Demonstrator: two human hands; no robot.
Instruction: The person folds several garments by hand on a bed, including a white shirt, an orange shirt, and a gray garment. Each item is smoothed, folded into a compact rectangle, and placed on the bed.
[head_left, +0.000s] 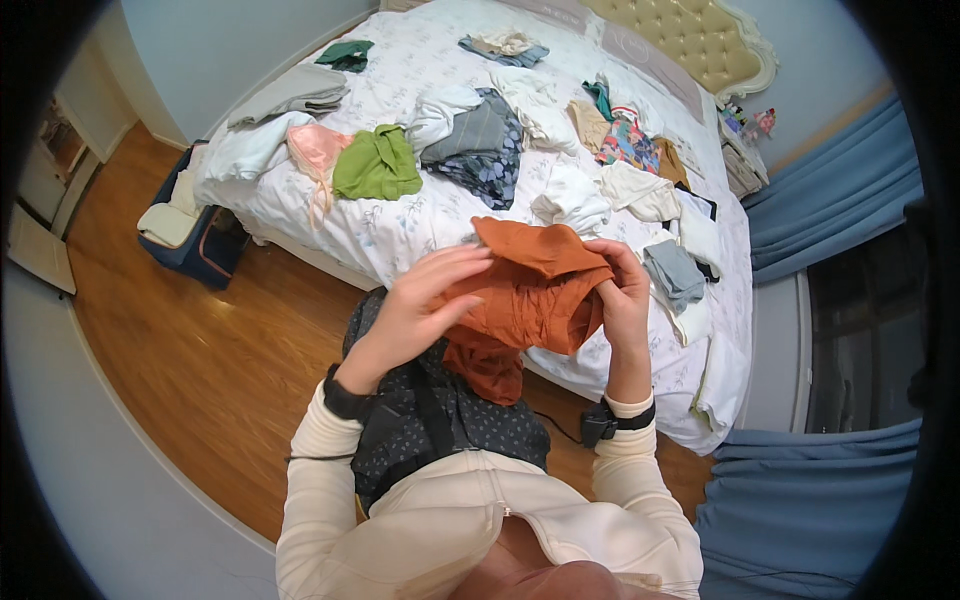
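A rust-orange garment (525, 300) is held up in front of me at the near side of the bed, partly folded, with a bunched end hanging down over my lap. My right hand (624, 289) grips its right edge, thumb over the cloth and fingers behind. At the garment's left side is my left hand (427, 296), its fingers apart and pointing right; the cloth there seems only touched, not pinched. Just beyond the garment, a crumpled white garment (574, 199) lies on the bed.
Clothes cover much of the bed (360, 232): a green garment (379, 163), a pink lace-edged garment (315, 150), a dark floral garment (495, 157) and grey-blue folded cloth (675, 274). On the wooden floor (187, 360) at left stands a navy storage box (191, 247). Blue curtains (832, 187) hang right.
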